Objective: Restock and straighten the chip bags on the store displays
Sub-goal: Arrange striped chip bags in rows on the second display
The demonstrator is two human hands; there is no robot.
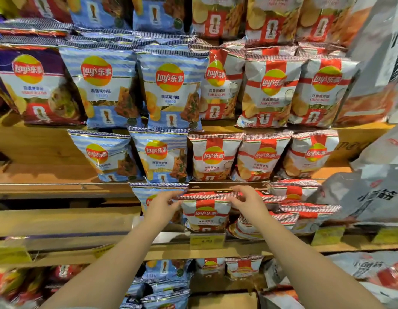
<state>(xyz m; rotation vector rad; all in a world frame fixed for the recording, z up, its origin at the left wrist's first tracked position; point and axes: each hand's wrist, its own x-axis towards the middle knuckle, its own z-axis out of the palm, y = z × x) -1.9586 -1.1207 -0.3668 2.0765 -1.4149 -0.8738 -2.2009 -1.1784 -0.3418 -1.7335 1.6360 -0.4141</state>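
Two hands working one bag | left hand [163, 205] and right hand [245, 200] are pinching the top seam of the red-and-white chip bag [206, 216], standing on the wooden shelf [59, 221] | risk: pulling unevenly is likely tipping it forward or toppling the leaning red bags [303, 210] beside it.

Two bare forearms reach up from the bottom edge of the view, each slim and smooth, with no sleeve showing. The left hand [163, 205] and right hand [246, 200] wear no gloves, rings or watch. The fingers [238, 190] are short, with plain trimmed nails.
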